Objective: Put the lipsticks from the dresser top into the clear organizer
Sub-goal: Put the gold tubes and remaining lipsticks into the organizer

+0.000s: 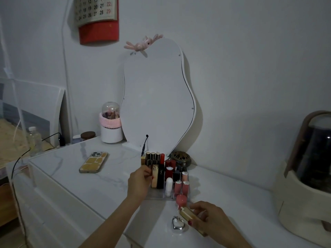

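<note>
Watching the left hand (141, 181), I am seeing its fingers pinching a gold lipstick (155, 176) into the crowded clear organizer (161, 195) at lower centre; forcing it risks toppling neighbours. The right hand (209, 219) is curling round another gold lipstick (188, 214) on the tabletop (107, 179), near a pink jar (181, 200) it could knock.

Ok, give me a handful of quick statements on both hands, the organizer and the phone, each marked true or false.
1. The left hand holds a gold lipstick upright at the clear organizer. True.
2. The right hand is empty. False: it grips a gold tube low over the dresser top.
3. The organizer holds no lipsticks. False: many stand in it.
4. The phone lies left of the organizer. True.
5. A pink round item sits at the organizer's near edge. True.
</note>
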